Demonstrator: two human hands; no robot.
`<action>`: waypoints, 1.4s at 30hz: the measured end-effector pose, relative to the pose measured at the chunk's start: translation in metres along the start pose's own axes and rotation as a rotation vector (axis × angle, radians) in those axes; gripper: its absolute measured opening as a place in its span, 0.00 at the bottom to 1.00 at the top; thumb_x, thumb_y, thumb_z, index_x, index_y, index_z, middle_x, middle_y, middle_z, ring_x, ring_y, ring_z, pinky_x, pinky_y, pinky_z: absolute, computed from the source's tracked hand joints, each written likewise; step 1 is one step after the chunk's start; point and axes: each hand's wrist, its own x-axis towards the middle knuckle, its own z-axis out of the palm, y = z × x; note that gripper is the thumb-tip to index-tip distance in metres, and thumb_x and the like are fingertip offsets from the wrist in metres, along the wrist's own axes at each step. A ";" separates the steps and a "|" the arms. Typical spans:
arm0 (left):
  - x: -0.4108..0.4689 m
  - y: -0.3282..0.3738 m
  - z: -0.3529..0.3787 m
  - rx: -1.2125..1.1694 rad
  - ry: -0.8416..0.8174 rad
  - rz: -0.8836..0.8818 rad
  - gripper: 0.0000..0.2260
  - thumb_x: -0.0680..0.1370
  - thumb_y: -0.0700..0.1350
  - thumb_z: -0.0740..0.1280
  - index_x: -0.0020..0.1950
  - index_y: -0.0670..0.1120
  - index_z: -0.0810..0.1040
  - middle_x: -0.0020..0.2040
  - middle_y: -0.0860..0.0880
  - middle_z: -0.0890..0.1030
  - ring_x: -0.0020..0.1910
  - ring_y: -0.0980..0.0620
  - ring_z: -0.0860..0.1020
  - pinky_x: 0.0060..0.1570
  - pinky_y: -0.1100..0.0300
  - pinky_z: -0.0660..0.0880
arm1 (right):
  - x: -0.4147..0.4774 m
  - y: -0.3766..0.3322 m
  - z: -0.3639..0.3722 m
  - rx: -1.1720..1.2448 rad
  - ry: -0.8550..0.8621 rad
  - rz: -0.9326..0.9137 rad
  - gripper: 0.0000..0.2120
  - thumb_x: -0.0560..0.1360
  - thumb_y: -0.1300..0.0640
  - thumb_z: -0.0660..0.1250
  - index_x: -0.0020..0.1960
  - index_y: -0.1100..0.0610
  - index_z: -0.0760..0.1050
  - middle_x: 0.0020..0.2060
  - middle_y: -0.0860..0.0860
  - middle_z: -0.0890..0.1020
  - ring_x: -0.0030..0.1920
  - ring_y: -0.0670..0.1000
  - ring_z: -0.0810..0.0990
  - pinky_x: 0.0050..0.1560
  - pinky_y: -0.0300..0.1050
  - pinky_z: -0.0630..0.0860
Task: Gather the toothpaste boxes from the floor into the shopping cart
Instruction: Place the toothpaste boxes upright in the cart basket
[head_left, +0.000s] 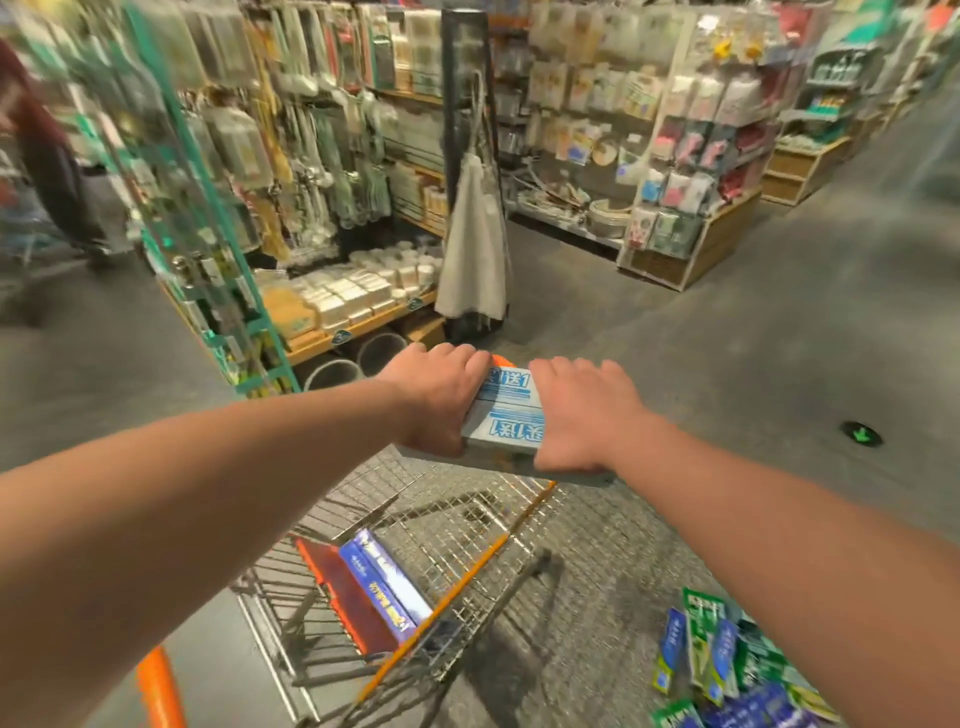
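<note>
Two hands (511, 410) hold boxes (511, 415), apparently over cart (441, 519)

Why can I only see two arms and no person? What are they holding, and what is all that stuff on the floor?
The camera sits on the person's head and looks down, so you see only their arms. The left hand and right hand squeeze a stack of pale blue toothpaste boxes between them, above a wire shopping cart. Blue boxes already lie in the cart. More green and blue boxes lie in a pile on the grey floor at the lower right. Shop shelves stand behind.
</note>
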 end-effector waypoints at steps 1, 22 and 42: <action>-0.001 -0.015 0.007 0.013 -0.009 0.001 0.43 0.66 0.71 0.71 0.73 0.50 0.61 0.61 0.51 0.73 0.58 0.50 0.74 0.61 0.50 0.73 | 0.011 -0.014 0.003 0.006 0.000 0.003 0.36 0.61 0.38 0.72 0.63 0.52 0.65 0.58 0.51 0.76 0.58 0.56 0.77 0.55 0.54 0.71; 0.103 -0.147 0.317 -0.027 -0.472 0.078 0.39 0.64 0.57 0.77 0.71 0.49 0.64 0.65 0.49 0.72 0.66 0.47 0.71 0.73 0.43 0.63 | 0.202 -0.140 0.283 0.233 -0.354 0.098 0.36 0.75 0.45 0.69 0.75 0.59 0.57 0.70 0.56 0.71 0.67 0.56 0.73 0.65 0.58 0.73; 0.101 -0.098 0.574 -0.122 -0.495 0.335 0.17 0.83 0.45 0.55 0.72 0.50 0.64 0.65 0.50 0.73 0.68 0.47 0.69 0.76 0.41 0.50 | 0.183 -0.238 0.548 0.247 -0.241 0.340 0.12 0.69 0.64 0.53 0.36 0.60 0.75 0.25 0.56 0.73 0.19 0.53 0.75 0.16 0.38 0.67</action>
